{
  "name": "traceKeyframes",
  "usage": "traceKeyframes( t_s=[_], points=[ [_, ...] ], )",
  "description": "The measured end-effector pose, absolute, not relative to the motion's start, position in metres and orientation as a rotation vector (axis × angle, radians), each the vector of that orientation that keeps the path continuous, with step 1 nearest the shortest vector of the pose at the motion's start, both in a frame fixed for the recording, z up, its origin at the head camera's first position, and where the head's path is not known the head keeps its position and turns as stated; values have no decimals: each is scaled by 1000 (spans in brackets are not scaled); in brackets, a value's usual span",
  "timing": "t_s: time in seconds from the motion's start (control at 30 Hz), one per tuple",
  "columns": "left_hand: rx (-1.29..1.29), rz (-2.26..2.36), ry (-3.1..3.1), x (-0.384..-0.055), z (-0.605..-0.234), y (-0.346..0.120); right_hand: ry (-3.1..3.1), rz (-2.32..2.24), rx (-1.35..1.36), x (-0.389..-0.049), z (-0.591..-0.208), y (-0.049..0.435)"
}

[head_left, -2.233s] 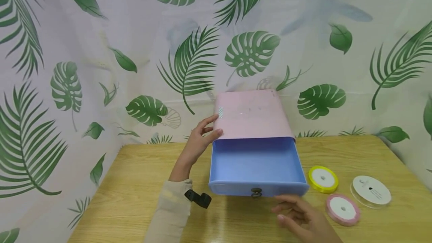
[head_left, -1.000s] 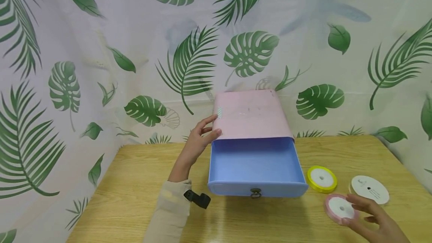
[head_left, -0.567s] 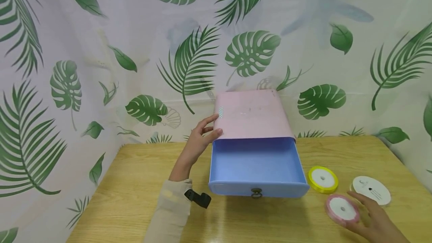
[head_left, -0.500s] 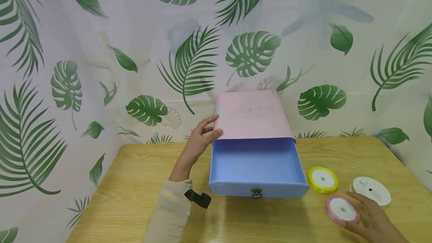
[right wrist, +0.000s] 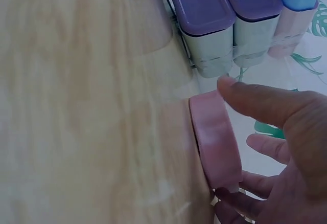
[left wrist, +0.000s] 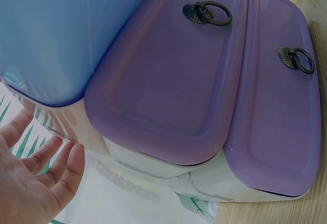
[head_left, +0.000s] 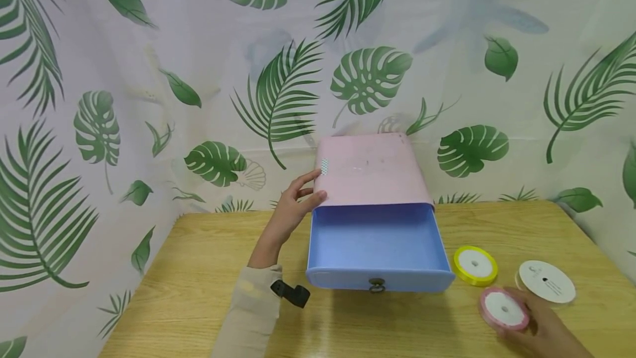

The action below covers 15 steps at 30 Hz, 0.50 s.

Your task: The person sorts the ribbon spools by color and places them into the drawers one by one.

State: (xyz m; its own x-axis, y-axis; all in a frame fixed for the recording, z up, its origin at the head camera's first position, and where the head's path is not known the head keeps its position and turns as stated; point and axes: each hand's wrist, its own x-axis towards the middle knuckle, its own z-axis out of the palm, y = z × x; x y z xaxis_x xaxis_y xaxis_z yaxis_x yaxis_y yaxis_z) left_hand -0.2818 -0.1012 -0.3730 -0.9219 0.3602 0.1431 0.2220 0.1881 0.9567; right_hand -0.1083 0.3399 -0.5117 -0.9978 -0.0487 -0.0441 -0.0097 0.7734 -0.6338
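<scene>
A small drawer cabinet with a pink top [head_left: 372, 170] stands at the back of the table, its blue top drawer [head_left: 377, 242] pulled out and bare inside. My left hand [head_left: 290, 209] rests against the cabinet's left side, thumb and fingertips at the top edge; the left wrist view shows its fingers [left wrist: 66, 178] loosely bent. At the right, my right hand [head_left: 539, 325] grips a spool of pink ribbon [head_left: 504, 308] by its edge. In the right wrist view, the thumb is at one side of the ribbon roll [right wrist: 217, 137] and the fingers at the other.
A yellow ribbon spool [head_left: 475, 265] lies right of the drawer, and a white-faced spool [head_left: 546, 280] lies beyond my right hand. Two shut purple drawers [left wrist: 173, 70] with ring pulls sit below the blue one. Behind the wooden table [head_left: 208, 269] hangs a leaf-patterned cloth [head_left: 199, 59].
My right hand has moved from the drawer front rightward to the pink ribbon spool and now grips it, the spool slightly tilted. The left hand, cabinet and drawer stay as they were.
</scene>
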Motion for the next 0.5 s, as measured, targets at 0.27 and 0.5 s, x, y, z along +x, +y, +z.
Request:
traceKeyframes(
  t_s=[0.27, 0.5],
  points=[
    [580, 1847, 2326, -284, -374, -103, 2960, -1112, -127, -108, -515, 335],
    [557, 1849, 2329, -282, -372, -101, 2982, -990, -91, -111, -514, 334]
  ],
)
